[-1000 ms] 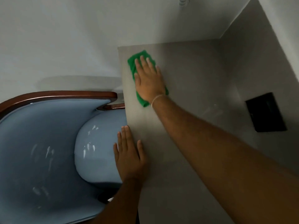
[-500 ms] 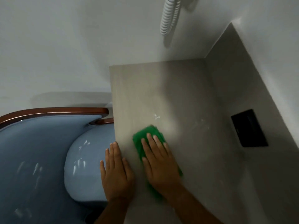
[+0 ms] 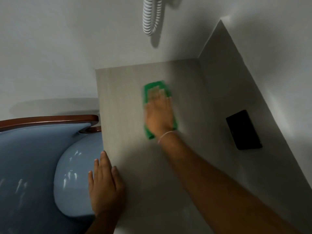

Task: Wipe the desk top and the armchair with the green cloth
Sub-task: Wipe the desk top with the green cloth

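Note:
The green cloth (image 3: 157,85) lies flat on the grey desk top (image 3: 121,105), around the middle toward the far edge. My right hand (image 3: 158,114) presses flat on the cloth with fingers stretched out, blurred by motion. My left hand (image 3: 105,188) rests flat on the desk's left edge near me, holding nothing. The blue armchair (image 3: 33,166) with a dark wooden rim stands left of the desk, its seat cushion tucked partly under the desk edge.
A white coiled cord (image 3: 149,16) hangs on the wall behind the desk. A black panel (image 3: 244,130) is set in the grey side wall right of the desk. White walls close the far side and the right.
My right hand has pushed the cloth away from me, from beside the left hand to the desk's middle, and rightward. The left hand stayed on the desk edge.

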The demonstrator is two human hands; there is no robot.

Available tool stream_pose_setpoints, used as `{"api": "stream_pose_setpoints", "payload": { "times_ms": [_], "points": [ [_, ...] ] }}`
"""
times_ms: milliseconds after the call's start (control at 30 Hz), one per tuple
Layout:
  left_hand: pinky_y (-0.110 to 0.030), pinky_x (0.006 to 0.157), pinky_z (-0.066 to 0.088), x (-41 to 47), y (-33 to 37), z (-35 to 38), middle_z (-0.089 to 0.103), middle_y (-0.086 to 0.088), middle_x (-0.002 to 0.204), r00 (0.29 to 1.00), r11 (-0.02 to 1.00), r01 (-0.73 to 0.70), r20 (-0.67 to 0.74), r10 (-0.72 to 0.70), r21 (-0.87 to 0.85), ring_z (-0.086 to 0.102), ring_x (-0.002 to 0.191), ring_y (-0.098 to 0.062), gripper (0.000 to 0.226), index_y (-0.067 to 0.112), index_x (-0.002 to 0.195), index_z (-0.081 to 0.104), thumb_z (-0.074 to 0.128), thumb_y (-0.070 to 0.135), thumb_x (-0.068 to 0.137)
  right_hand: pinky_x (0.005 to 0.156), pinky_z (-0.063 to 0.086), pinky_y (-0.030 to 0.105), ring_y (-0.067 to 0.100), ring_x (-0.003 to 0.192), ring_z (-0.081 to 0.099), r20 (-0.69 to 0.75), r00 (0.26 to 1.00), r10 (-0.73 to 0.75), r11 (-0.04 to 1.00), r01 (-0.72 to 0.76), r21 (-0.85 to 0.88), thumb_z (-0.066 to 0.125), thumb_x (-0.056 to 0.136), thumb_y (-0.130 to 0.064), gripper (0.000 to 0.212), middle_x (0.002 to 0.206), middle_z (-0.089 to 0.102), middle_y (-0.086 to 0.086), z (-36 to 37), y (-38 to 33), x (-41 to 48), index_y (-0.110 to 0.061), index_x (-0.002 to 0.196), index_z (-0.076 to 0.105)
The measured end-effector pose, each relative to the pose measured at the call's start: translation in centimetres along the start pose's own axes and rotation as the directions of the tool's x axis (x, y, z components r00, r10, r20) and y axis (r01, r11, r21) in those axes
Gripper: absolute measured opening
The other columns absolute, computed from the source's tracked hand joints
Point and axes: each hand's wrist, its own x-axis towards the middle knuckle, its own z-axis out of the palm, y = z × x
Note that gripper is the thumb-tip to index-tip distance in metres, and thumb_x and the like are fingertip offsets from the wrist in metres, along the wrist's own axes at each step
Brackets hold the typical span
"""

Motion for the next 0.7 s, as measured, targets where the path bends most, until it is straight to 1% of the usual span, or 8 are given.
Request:
{"api": "stream_pose_setpoints", "payload": {
  "times_ms": [67,133,233,333,400,500,600,700],
  "points": [
    [-0.050,0.136,0.009,0.0,-0.1,0.0,0.029,-0.002,0.178,1.000,1.000,0.011,0.003,-0.011,0.011,0.020,0.167,-0.024,0.070,0.022,0.172,0.015,0.018,0.047,0.107,0.132,0.013,0.051,0.029,0.163,0.011,0.023,0.979,-0.203,0.978,0.202,0.048,0.027,0.109,-0.039,0.062,0.175,0.014,0.008,1.7,-6.5,-4.2,-0.018,0.166,0.018],
    [-0.052,0.136,0.010,-0.1,-0.3,0.0,0.027,-0.002,0.179,0.999,0.999,0.012,0.030,-0.013,0.031,0.019,0.167,-0.023,0.071,0.022,0.172,0.015,0.018,0.045,0.105,0.131,0.014,0.048,0.025,0.163,0.011,0.041,0.943,-0.329,0.941,0.325,0.090,0.031,0.109,-0.040,0.062,0.176,0.015,0.006,2.8,-10.0,-8.3,-0.020,0.166,0.020],
    [-0.053,0.135,0.010,0.0,-0.3,-0.1,0.025,-0.001,0.180,0.999,0.999,0.014,0.036,-0.016,0.037,0.019,0.167,-0.023,0.073,0.023,0.172,0.014,0.017,0.044,0.103,0.131,0.013,0.044,0.019,0.162,0.018,0.009,0.913,-0.408,0.907,0.404,0.117,0.032,0.109,-0.044,0.059,0.174,0.023,0.000,2.6,-9.4,-8.4,-0.024,0.164,0.031],
    [-0.052,0.136,0.010,0.1,0.2,-0.2,0.026,0.001,0.179,0.999,0.999,0.041,0.017,-0.041,0.020,0.023,0.166,-0.024,0.074,0.024,0.172,0.014,0.016,0.047,0.102,0.131,0.016,0.047,0.018,0.162,0.017,0.069,0.888,-0.455,0.890,0.454,0.030,0.027,0.108,-0.050,0.061,0.175,0.020,-0.002,0.9,-6.2,-3.4,-0.027,0.165,0.027],
    [-0.050,0.137,0.008,0.0,0.5,-0.2,0.026,0.000,0.179,0.999,0.998,0.048,0.024,-0.048,0.028,0.022,0.166,-0.024,0.074,0.025,0.172,0.012,0.016,0.047,0.102,0.130,0.018,0.049,0.018,0.163,0.015,0.075,0.924,-0.375,0.927,0.373,0.044,0.026,0.109,-0.050,0.061,0.175,0.017,-0.002,-0.2,-2.8,1.5,-0.027,0.166,0.023],
    [-0.048,0.137,0.006,-0.2,0.9,-0.2,0.024,0.000,0.180,0.999,0.999,0.042,0.024,-0.042,0.034,0.020,0.167,-0.023,0.072,0.025,0.173,0.008,0.014,0.045,0.104,0.131,0.016,0.046,0.023,0.163,0.016,0.012,0.991,-0.132,0.991,0.132,0.028,0.030,0.110,-0.045,0.060,0.175,0.018,0.002,-2.4,4.8,8.5,-0.023,0.166,0.024],
    [-0.045,0.137,0.004,-0.4,1.1,-0.4,0.024,-0.002,0.180,1.000,0.999,0.021,0.023,-0.022,0.044,0.019,0.167,-0.023,0.071,0.022,0.173,0.008,0.014,0.044,0.106,0.132,0.015,0.049,0.027,0.163,0.014,-0.012,0.994,0.112,0.994,-0.112,0.004,0.027,0.110,-0.041,0.061,0.175,0.017,0.007,-3.6,12.7,10.7,-0.018,0.166,0.021],
    [-0.045,0.137,0.003,-0.5,1.1,-0.5,0.025,-0.005,0.179,1.000,0.999,0.016,0.021,-0.017,0.032,0.021,0.167,-0.025,0.070,0.021,0.173,0.009,0.015,0.043,0.106,0.132,0.014,0.051,0.026,0.163,0.012,0.000,0.977,0.214,0.977,-0.214,-0.003,0.023,0.110,-0.041,0.062,0.176,0.015,0.008,-3.6,15.3,7.3,-0.018,0.167,0.016]
  ]
}}
